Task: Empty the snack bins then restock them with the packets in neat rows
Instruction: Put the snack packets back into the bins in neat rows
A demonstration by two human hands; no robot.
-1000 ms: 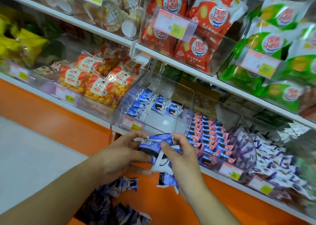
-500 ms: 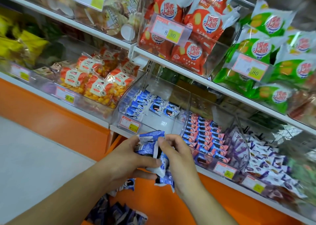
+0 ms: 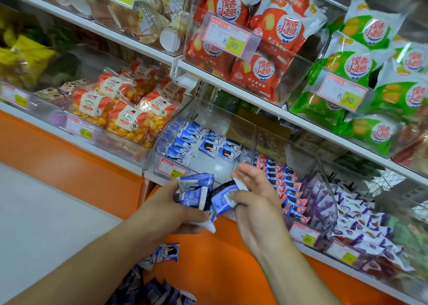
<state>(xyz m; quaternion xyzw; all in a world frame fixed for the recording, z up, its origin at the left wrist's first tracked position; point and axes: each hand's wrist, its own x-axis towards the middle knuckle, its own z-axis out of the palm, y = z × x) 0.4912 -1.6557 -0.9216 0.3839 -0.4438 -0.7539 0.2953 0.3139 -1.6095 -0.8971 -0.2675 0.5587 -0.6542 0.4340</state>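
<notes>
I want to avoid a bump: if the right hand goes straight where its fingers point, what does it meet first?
Probably the clear front wall of the blue-packet bin, just beyond the right hand; depth is unclear.

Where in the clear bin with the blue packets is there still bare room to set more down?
The clear bin has bare floor at the front middle, bordered by the left row of blue packets, the back packets and the price tag. The pink-packet bin to its right is crowded.
</notes>
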